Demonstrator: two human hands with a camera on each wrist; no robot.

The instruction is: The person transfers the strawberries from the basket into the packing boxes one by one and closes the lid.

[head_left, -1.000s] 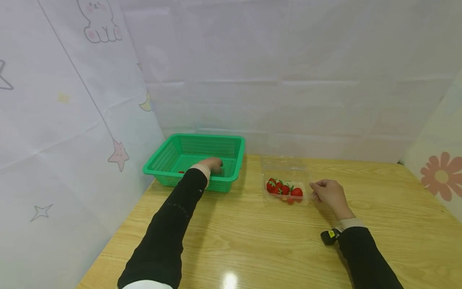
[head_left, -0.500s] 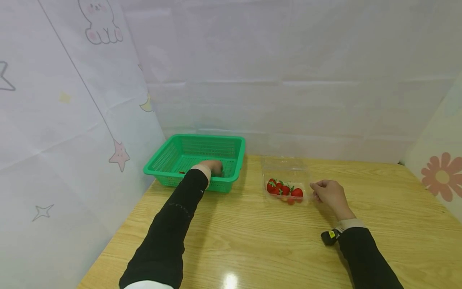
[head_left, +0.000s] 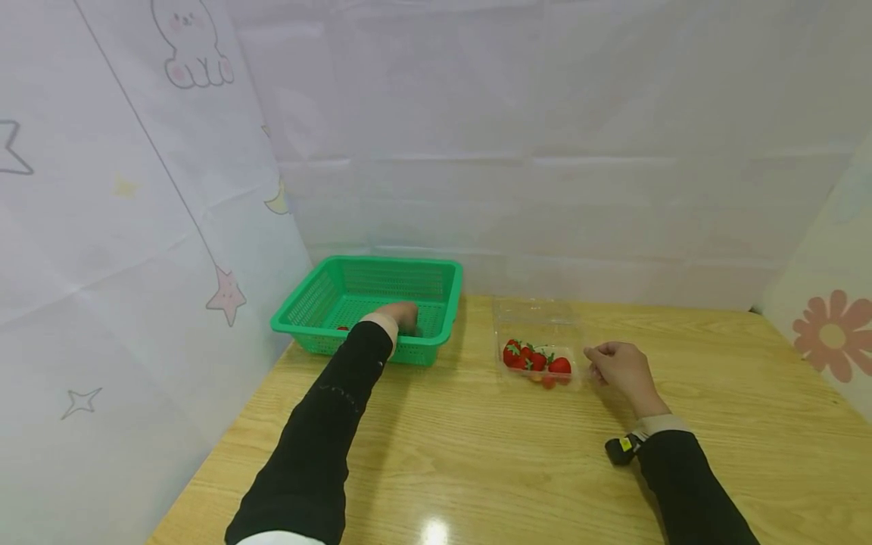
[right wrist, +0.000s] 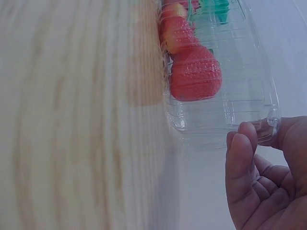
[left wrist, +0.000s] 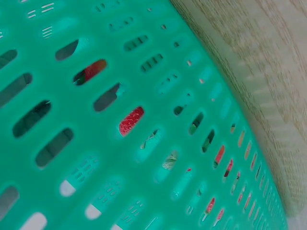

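The left hand (head_left: 403, 316) is in the basket (head_left: 418, 353), its grip hidden, I can't tell — the left wrist view shows strawberries (left wrist: 131, 121) behind the basket's side. The right hand (head_left: 623, 372) pinches the box (right wrist: 242, 76), berries (head_left: 537, 361) inside.

Green slotted plastic basket (head_left: 395, 280): upright, far left corner of pale wooden table (head_left: 504, 454)
Clear plastic box (right wrist: 242, 81): lid open, near far edge
Red green-leafed strawberries (head_left: 538, 362): clustered in box, more in basket

Black sleeves (head_left: 309, 439), beige cuffs (head_left: 658, 425)
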